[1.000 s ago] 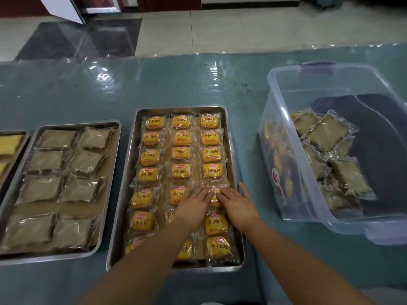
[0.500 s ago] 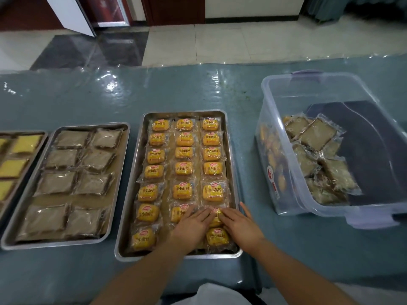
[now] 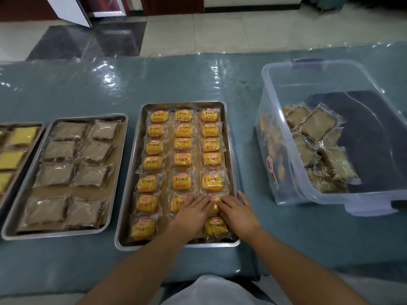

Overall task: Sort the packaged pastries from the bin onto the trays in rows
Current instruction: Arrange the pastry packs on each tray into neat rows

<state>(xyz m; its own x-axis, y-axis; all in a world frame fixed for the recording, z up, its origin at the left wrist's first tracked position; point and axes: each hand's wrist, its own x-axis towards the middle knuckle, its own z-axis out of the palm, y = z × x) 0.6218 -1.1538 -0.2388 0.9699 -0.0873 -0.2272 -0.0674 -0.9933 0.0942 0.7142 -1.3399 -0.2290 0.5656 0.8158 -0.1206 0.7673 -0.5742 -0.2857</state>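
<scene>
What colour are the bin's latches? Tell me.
Purple latches on the clear bin, best in the head view.

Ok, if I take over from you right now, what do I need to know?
Left hand: flat, fingers straight, on a yellow pack in the middle tray. Right hand: flat on the same tray, touching the pack between the hands.
Done: the middle tray holds three rows of yellow packs. The brown tray to its left holds eight packs.
Left: brown packs and some yellow ones sit in the clear bin on the right. Sort them onto trays.
</scene>
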